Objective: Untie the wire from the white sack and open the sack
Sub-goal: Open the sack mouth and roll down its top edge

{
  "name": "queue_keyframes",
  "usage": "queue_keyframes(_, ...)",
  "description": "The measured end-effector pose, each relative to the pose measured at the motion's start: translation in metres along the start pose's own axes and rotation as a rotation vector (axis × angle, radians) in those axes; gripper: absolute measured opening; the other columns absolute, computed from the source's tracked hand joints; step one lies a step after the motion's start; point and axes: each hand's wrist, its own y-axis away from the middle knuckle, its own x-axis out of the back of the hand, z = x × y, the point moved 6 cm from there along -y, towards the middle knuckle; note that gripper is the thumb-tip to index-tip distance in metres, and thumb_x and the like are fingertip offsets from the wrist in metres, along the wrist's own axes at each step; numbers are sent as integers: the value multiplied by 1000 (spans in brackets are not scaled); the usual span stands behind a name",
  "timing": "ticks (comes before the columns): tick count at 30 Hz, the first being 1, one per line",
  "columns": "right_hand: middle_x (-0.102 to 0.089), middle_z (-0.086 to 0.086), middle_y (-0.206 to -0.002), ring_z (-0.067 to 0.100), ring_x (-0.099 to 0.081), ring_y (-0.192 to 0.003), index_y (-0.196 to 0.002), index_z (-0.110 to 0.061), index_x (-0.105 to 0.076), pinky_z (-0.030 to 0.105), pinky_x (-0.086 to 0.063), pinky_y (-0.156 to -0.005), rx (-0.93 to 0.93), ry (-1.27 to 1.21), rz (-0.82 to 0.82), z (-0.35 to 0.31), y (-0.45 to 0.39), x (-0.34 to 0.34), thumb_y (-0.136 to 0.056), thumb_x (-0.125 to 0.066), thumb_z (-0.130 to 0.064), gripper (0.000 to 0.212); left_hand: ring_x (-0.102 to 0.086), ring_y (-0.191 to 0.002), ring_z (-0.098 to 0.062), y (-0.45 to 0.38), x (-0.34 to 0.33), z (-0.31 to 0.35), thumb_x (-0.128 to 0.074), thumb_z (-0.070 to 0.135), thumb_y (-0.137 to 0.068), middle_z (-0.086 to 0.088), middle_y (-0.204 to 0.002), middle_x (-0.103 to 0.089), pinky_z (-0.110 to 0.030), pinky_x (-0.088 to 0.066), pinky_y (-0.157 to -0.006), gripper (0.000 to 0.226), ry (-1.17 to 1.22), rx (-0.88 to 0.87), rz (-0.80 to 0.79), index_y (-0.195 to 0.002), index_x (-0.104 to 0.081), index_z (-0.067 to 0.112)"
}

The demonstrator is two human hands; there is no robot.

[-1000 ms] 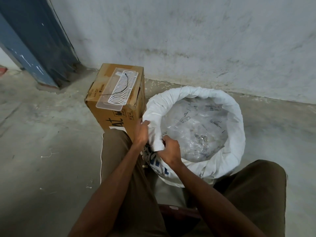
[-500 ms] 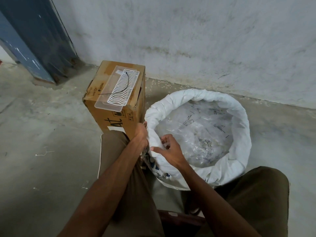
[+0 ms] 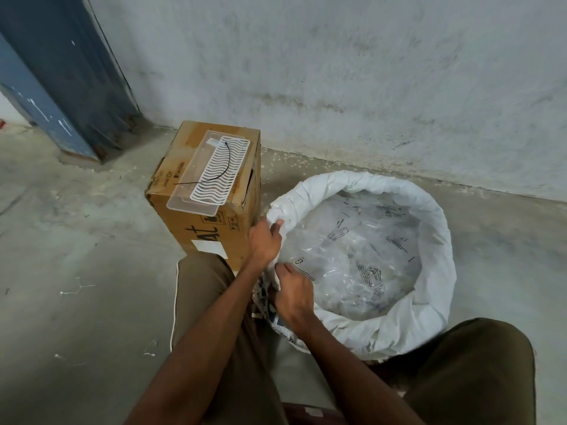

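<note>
Sack (image 3: 429, 317) rim is gripped by left hand (image 3: 264, 242) and right hand (image 3: 294, 294); wire (image 3: 221, 170) is laid on box (image 3: 211, 237)

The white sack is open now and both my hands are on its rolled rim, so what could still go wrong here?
Both the left hand and right hand grip the white sack on one side only, so a hard tug might tip it toward your knees. The clear plastic bags sit loose inside and could spill out. The black wire lies loose on the tray atop the cardboard box; a bump may knock it off.
</note>
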Motion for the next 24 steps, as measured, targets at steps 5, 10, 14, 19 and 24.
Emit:
queue_keyframes(5, -61, -12, -88, 6, -58, -78, -94, -29, -55, 25, -49, -67, -154, -500, -40, 16, -9, 11, -76, -67, -66, 43, -60, -113, -40, -12, -8, -22, -50, 39, -99, -20, -124, -64, -48, -48, -101, 50, 601, 543, -126, -128, -57, -1)
queue_keyframes(10, -66, -7, -82, 8, -61, -73, -87, -22, -59, 20, -50, -62, -270, -741, -51, 16, -27, 7, -70, -87, -35, 36, -63, -96, -35, -7, -12, -22, -56, 30, -89, -20, -108, -67, -48, -53, -87, 37, 815, 710, -257, -113, -65, 3)
queue_keyframes(14, -59, -11, -61, 1, -53, -55, -69, -25, -58, 13, -41, -55, -288, -668, -5, 16, -32, 1, -73, -82, -9, 29, -54, -113, -29, 11, -27, -2, -60, 50, -90, -16, -131, -56, -45, -43, -104, 52, 73, 754, -877, -111, -58, 2)
queue_keyframes(19, -61, -8, -72, 8, -56, -65, -79, -18, -62, 29, -51, -62, -258, -500, -35, 7, -35, -10, -77, -71, 2, 22, -44, -136, -26, -18, 2, -5, -57, 78, -74, -7, -151, -42, -48, -43, -109, 98, 3, 31, -113, -148, -36, 18)
queue_keyframes(24, -60, -15, -70, 2, -56, -63, -74, -29, -56, 18, -45, -61, -149, -620, -93, 10, -40, -8, -75, -82, -12, 30, -62, -114, -25, -26, -1, 14, -64, 55, -88, -4, -123, -66, -32, -45, -92, 59, 176, 106, -80, -129, -59, 12)
